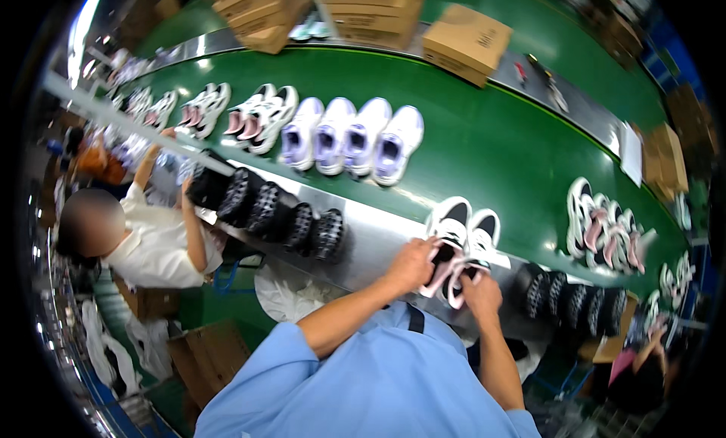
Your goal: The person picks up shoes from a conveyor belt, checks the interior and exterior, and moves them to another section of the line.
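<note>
A pair of white-and-black sneakers with pink lining sits in front of me at the belt's near edge, toes pointing away. My left hand (pixel 412 266) has its fingers closed at the opening of the left sneaker (pixel 452 228). At the heel of the right sneaker (pixel 482 240), my right hand (pixel 482 293) is closed on the collar. The fingertips inside the shoe openings are partly hidden. Both shoes stand side by side, almost touching.
Lilac-and-white sneakers (pixel 355 136) stand in a row on the green belt (pixel 484 151). More pink-lined sneakers (pixel 601 226) are at right. Black spiky-textured objects (pixel 265 210) line the metal ledge (pixel 378 228) on both sides. Cardboard boxes (pixel 466 43) lie beyond; a co-worker (pixel 162 241) works at left.
</note>
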### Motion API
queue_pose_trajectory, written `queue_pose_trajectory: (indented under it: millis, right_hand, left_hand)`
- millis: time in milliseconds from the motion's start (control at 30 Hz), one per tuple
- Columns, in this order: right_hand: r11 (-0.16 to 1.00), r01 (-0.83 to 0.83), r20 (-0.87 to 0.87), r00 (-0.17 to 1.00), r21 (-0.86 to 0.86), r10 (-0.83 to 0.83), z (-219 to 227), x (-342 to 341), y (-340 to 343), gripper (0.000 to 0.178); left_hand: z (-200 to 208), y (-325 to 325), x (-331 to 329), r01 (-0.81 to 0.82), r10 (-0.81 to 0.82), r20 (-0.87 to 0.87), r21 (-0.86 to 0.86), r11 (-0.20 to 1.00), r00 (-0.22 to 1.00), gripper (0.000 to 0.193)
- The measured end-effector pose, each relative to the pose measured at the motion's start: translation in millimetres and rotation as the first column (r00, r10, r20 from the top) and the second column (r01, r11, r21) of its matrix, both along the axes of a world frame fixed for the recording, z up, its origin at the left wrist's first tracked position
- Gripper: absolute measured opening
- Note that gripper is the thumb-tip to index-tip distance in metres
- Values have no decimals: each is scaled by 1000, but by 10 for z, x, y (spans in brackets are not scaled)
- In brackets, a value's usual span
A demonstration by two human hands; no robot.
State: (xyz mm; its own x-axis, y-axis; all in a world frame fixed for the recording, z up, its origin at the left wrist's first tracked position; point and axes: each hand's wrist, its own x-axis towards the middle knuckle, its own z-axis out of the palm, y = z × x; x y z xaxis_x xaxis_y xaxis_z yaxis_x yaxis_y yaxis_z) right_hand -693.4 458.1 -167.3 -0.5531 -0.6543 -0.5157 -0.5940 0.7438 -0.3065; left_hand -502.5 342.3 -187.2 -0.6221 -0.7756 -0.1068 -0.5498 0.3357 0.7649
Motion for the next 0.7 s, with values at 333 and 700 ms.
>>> queue_pose_trajectory:
  millis: [333, 700]
  right_hand:
    - [992, 60, 517, 856, -115, 8, 1022, 188, 234, 36]
    - [941, -21, 495, 846, -339, 197, 1103, 646, -195, 30]
  left_hand:
    - [1604, -531, 2128, -474, 673, -74, -766, 434, 736, 24]
    - [1832, -880, 2972, -500, 782, -41, -789, 356, 622, 51]
